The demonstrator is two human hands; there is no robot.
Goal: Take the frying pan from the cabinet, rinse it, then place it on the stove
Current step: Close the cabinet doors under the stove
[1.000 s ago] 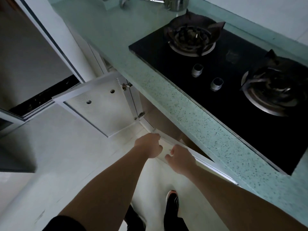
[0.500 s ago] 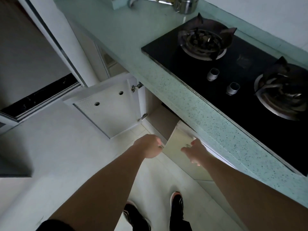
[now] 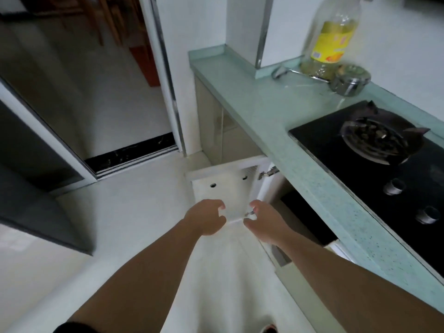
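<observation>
Hands come nearest: our left hand [image 3: 206, 216] and right hand [image 3: 264, 223] hover half-curled, each grip seemingly empty through the blur, ready to reach into the dark cabinet [image 3: 307, 212] past its open door [image 3: 228, 194]. We see no frying pan yet; farther off, the stove [image 3: 348, 169] waits.

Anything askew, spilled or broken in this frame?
Nothing stands out. The white cabinet door under the pale green speckled countertop stands open, as the task needs; the left hand and right hand hold nothing.

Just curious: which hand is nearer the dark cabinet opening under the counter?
Right. The right hand hangs beside the dark cabinet opening; the left hand is farther off, beyond it.
</observation>
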